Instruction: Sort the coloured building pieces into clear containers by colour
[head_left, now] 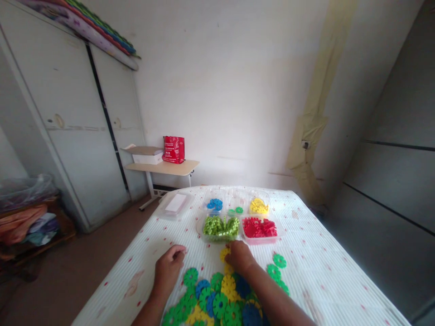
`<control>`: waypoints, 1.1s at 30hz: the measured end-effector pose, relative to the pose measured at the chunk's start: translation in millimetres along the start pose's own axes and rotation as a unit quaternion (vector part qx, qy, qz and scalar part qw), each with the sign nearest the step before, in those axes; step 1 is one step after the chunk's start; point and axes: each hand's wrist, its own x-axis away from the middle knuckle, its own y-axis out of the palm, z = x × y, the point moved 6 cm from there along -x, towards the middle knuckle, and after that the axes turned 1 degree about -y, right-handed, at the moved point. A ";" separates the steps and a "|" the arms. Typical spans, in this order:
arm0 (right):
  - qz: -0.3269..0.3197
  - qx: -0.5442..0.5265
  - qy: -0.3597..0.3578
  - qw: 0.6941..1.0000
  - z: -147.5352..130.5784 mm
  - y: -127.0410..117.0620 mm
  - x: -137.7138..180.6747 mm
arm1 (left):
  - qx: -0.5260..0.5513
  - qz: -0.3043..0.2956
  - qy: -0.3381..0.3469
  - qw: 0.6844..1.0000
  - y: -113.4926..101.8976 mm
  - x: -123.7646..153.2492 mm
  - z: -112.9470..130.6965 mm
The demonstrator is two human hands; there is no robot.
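My right hand (pixel 240 256) is closed at the edge of a yellow notched disc (pixel 224 255), a flat snowflake building piece, its fingers partly hidden by the hand. To the left, my left hand (pixel 169 266) rests above the tablecloth with its fingers curled in, and nothing shows in them. Below both hands spreads a loose pile of green, blue and yellow discs (pixel 220 304). Just beyond the right hand stand a clear tub of light green pieces (pixel 220 226) and a clear tub of red pieces (pixel 260 228).
Farther back are clear tubs with blue discs (pixel 215 204), green discs (pixel 239 210) and yellow pieces (pixel 258 206). A clear lid (pixel 176 203) lies at the back left. Behind, a side table (pixel 170 168) bears a red bag (pixel 174 150) and a carton (pixel 147 156).
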 end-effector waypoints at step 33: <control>0.332 -0.026 -0.036 0.942 156.1 -117.7 65.1 | 0.008 -0.097 0.024 0.995 6.1 5.2 7.7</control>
